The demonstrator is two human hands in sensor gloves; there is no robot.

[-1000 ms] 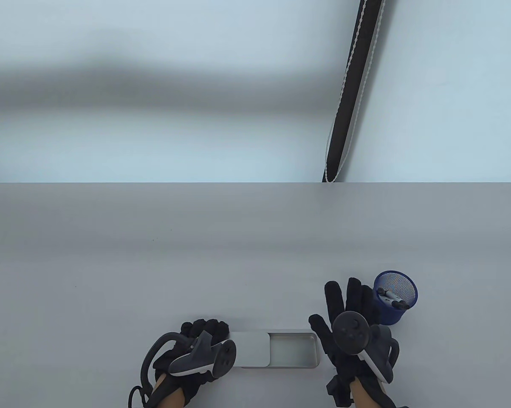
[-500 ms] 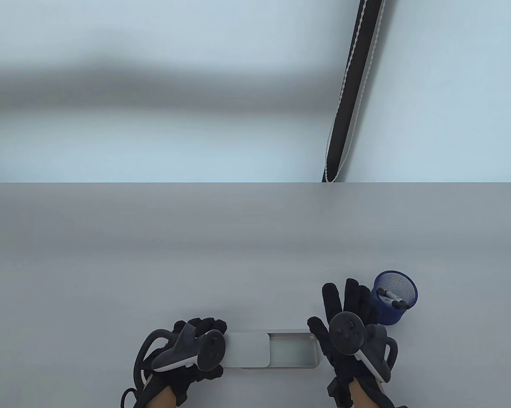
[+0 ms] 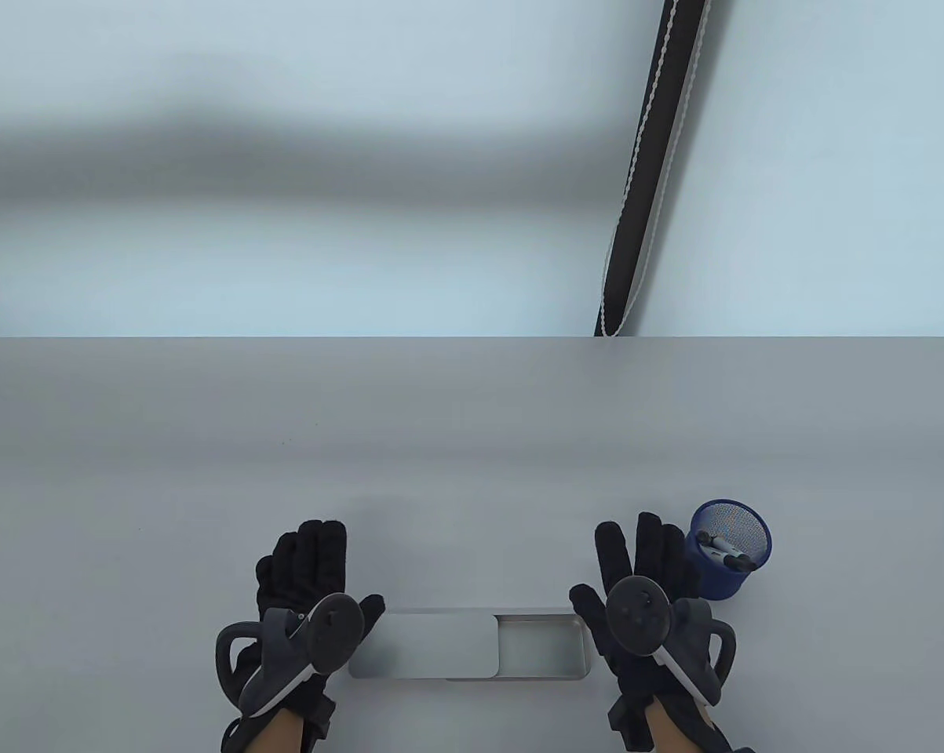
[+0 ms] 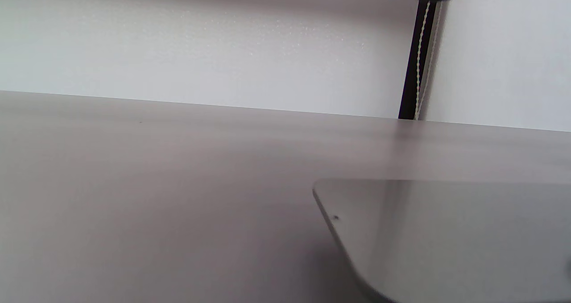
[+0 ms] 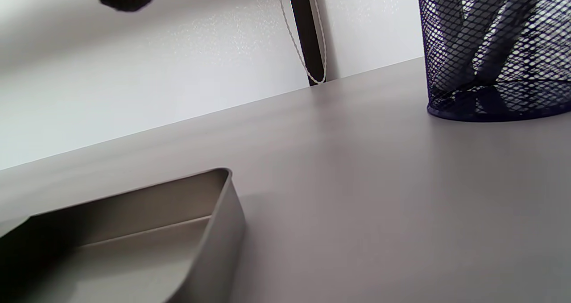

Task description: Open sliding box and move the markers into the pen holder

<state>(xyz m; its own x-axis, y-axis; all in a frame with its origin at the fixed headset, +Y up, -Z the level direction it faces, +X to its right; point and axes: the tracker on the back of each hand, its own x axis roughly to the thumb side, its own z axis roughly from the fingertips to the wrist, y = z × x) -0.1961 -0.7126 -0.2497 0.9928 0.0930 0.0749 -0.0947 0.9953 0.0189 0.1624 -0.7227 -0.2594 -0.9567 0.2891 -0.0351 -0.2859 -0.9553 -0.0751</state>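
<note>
A silver sliding box (image 3: 566, 623) lies near the table's front edge, its lid (image 3: 424, 645) slid left so the right half stands open with no marker visible inside. The lid (image 4: 446, 231) and the open tray (image 5: 134, 245) show in the wrist views. A blue mesh pen holder (image 3: 727, 549) (image 5: 495, 48) stands to the right with markers (image 3: 724, 551) in it. My left hand (image 3: 303, 572) lies flat left of the box, fingers straight, holding nothing. My right hand (image 3: 644, 561) lies flat between box and holder, fingers spread.
The grey table (image 3: 440, 439) stretches back to a pale wall. A black pole with a white cord (image 3: 644, 172) stands behind the far edge.
My left hand has let go of the lid's left end, moved left and forward, and opened flat. The right hand has barely moved.
</note>
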